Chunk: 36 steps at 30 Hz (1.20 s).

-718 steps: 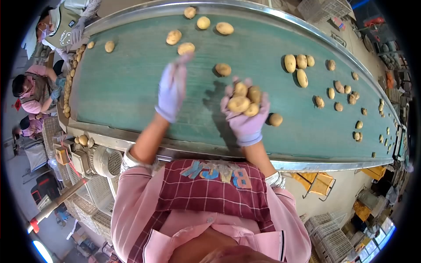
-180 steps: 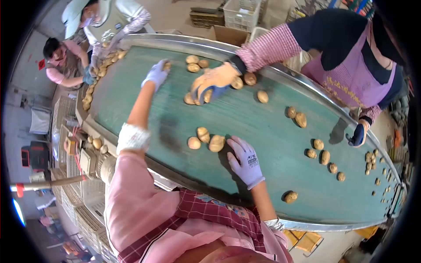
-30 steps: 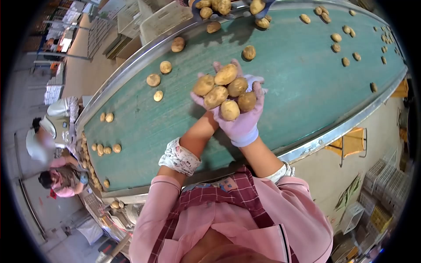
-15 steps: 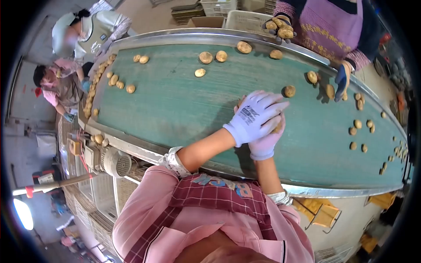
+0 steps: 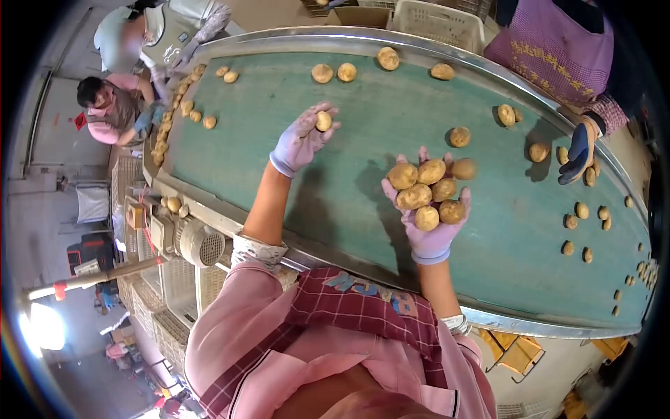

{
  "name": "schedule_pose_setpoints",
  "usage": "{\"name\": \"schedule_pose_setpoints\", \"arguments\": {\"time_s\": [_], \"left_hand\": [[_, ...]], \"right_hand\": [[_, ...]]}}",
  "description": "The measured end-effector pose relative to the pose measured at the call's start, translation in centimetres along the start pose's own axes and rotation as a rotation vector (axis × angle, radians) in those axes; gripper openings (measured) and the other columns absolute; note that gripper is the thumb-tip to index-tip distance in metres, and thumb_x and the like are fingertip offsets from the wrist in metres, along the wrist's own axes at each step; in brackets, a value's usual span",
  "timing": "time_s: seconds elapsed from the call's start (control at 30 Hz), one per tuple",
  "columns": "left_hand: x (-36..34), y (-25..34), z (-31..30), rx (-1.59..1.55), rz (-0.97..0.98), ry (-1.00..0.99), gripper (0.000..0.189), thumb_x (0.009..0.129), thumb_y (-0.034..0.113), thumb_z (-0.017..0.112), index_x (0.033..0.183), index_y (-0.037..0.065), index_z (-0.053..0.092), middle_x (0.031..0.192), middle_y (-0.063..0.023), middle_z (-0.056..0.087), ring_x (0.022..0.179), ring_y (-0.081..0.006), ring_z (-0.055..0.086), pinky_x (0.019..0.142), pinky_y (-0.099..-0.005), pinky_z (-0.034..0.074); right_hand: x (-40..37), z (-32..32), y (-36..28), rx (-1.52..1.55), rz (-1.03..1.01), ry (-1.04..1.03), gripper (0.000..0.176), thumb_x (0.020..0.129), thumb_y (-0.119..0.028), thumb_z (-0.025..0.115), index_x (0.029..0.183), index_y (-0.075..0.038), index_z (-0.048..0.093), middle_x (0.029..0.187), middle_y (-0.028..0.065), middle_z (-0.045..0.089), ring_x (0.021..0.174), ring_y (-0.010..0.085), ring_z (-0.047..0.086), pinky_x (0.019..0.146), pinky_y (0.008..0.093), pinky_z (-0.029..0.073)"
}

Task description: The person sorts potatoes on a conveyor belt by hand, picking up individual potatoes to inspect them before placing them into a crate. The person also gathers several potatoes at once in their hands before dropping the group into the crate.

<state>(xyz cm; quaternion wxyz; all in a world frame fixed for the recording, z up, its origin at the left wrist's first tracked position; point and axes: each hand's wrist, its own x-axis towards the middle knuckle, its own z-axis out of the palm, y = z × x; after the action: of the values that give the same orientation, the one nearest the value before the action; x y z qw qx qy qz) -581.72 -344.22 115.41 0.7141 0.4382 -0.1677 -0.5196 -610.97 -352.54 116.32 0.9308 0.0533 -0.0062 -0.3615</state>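
My left hand (image 5: 301, 143), in a pale glove, is raised over the green belt (image 5: 244, 146) with its fingers around one small potato (image 5: 324, 121). To its right, my gloved right hand (image 5: 431, 241) is turned palm up and cups a heap of several potatoes (image 5: 414, 196). A blurred potato (image 5: 464, 168) shows at the fingertip edge of that heap. Just beyond lies a single potato (image 5: 459, 136) on the belt, and a pair of potatoes (image 5: 335, 72) sits past my left hand.
A metal rim (image 5: 335, 31) edges the belt. Across it, a co-worker's gloved hand (image 5: 581, 150) hovers near scattered potatoes (image 5: 538, 152). Two people (image 5: 115, 105) stand at the left end by a row of potatoes (image 5: 165, 126). A motor housing (image 5: 202, 244) sits at the near left edge.
My hands have parted: the left moved left and has taken a small potato from the belt, while the right has turned up, exposing its potatoes. The co-worker's handful has left view.
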Motion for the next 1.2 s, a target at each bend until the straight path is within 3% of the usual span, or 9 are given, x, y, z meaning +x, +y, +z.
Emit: {"name": "schedule_pose_setpoints", "arguments": {"time_s": [0.13,0.23,0.37,0.53,0.63,0.73,0.8,0.9,1.2], "left_hand": [[-2.2,-0.2,4.3,0.045,0.041,0.036,0.048,0.100,0.024,0.056,0.140,-0.001,0.043,0.131,-0.0131,0.055,0.079,-0.0119,0.057,0.062,-0.0188,0.044],[0.2,-1.5,1.8,0.033,-0.082,-0.390,0.041,0.100,0.022,0.053,0.136,0.002,0.049,0.106,-0.0069,0.063,0.069,-0.0095,0.059,0.055,-0.0201,0.045],[-0.3,-3.1,14.7,0.769,-0.116,-0.110,0.035,0.097,0.015,0.053,0.131,0.007,0.056,0.097,-0.0019,0.063,0.063,-0.0046,0.054,0.051,-0.0182,0.042],[-1.4,-14.5,23.6,1.171,0.403,-0.913,0.060,0.083,-0.001,0.054,0.140,0.018,0.054,0.143,-0.0122,0.049,0.130,-0.0307,0.050,0.106,-0.0376,0.045],[-2.8,-24.7,29.3,1.278,0.046,-1.187,0.050,0.083,0.004,0.056,0.131,0.016,0.054,0.123,-0.0162,0.060,0.101,-0.0312,0.066,0.091,-0.0381,0.054],[-6.0,-26.2,34.5,1.849,0.428,-1.603,0.037,0.091,0.017,0.056,0.127,0.011,0.054,0.113,-0.0181,0.062,0.097,-0.0344,0.066,0.088,-0.0375,0.055],[-5.6,-25.3,33.7,1.763,0.392,-1.605,0.039,0.095,0.024,0.054,0.131,0.009,0.052,0.111,-0.0203,0.061,0.101,-0.0361,0.064,0.089,-0.0372,0.054],[-3.8,-22.3,31.7,0.906,-0.247,-0.880,0.053,0.092,0.014,0.066,0.141,0.007,0.048,0.117,-0.0110,0.064,0.106,-0.0161,0.060,0.090,-0.0302,0.050],[-8.2,-11.7,36.1,1.689,0.434,-0.849,0.056,0.088,0.038,0.064,0.138,0.016,0.050,0.101,-0.0107,0.060,0.086,-0.0313,0.065,0.073,-0.0418,0.053]], "right_hand": [[-0.1,0.8,-0.3,-0.093,0.013,-0.014,0.062,0.089,-0.057,0.052,0.143,-0.028,0.043,0.149,0.0076,0.040,0.141,0.0426,0.033,0.111,0.0729,0.023],[-1.0,1.4,-0.5,-0.035,0.008,0.024,0.060,0.088,-0.054,0.055,0.140,-0.025,0.047,0.147,0.0096,0.043,0.141,0.0424,0.033,0.111,0.0728,0.023],[-4.9,3.4,-1.2,0.013,-0.025,-0.068,0.069,0.092,-0.054,0.046,0.151,-0.021,0.030,0.152,0.0121,0.035,0.143,0.0391,0.031,0.113,0.0689,0.021],[-15.4,5.7,-7.3,-0.095,-0.316,-0.034,0.070,0.094,-0.060,0.037,0.153,-0.023,0.026,0.158,0.0099,0.029,0.146,0.0395,0.026,0.114,0.0688,0.021],[-19.9,7.6,-11.7,-0.116,-0.661,0.088,0.070,0.092,-0.062,0.038,0.152,-0.026,0.030,0.157,0.0079,0.033,0.145,0.0413,0.027,0.113,0.0696,0.023],[-22.7,6.0,-16.5,-0.292,-0.938,0.104,0.068,0.093,-0.058,0.044,0.152,-0.025,0.034,0.159,0.0085,0.031,0.147,0.0370,0.025,0.115,0.0643,0.024],[-23.4,4.4,-18.2,-0.267,-1.018,0.141,0.067,0.093,-0.057,0.044,0.151,-0.025,0.035,0.158,0.0098,0.031,0.145,0.0398,0.027,0.114,0.0657,0.026],[-23.1,3.8,-18.9,-0.290,-0.957,0.240,0.067,0.092,-0.061,0.041,0.148,-0.026,0.037,0.153,0.0098,0.037,0.141,0.0422,0.033,0.112,0.0689,0.026],[-15.9,0.2,-14.8,-0.007,-0.210,-0.093,0.081,0.092,-0.054,0.049,0.155,-0.011,0.022,0.151,0.0143,0.039,0.139,0.0309,0.041,0.114,0.0450,0.035]]}}
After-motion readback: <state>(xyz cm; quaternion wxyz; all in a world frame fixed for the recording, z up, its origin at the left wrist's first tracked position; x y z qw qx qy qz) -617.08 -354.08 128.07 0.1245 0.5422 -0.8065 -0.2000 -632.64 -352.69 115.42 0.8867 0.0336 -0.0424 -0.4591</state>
